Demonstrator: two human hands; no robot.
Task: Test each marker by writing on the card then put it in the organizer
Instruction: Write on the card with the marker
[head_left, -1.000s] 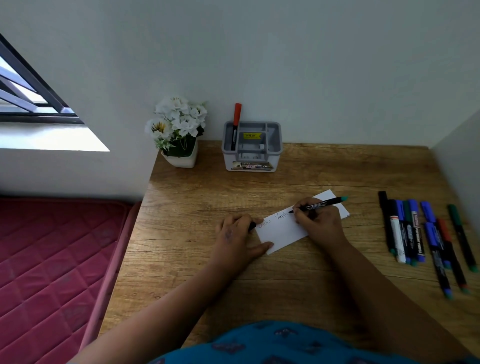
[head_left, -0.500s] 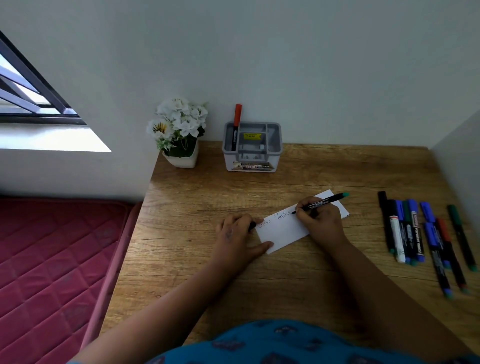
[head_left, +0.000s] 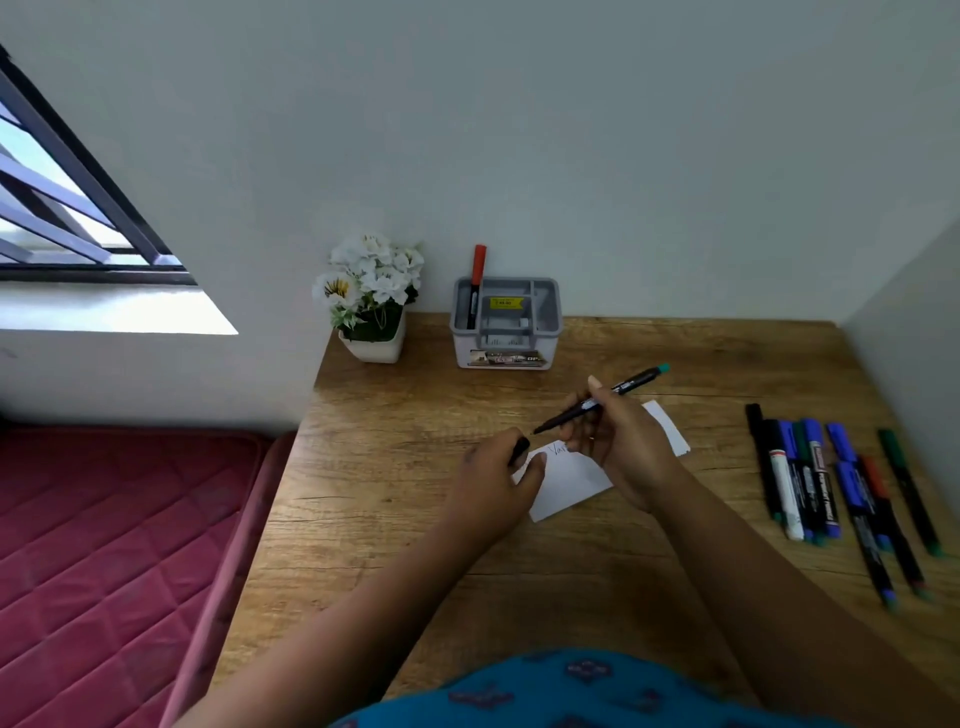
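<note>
I see the right hand (head_left: 618, 441) pinching a slim black marker (head_left: 597, 402) tilted above the flat white card (head_left: 566, 480) on the grained wooden desk (head_left: 415, 519). The left hand (head_left: 493, 480) curls round a small dark cap (head_left: 519, 449) at the card's edge. The grey plastic organizer (head_left: 506, 325) stands by the wall.

I note daylight entering from the window (head_left: 78, 208) at left; the sill glares white. Room evenly dim, shadows soft. Wide-angle bending at edges; marker row (head_left: 841, 499) slightly blurred.
</note>
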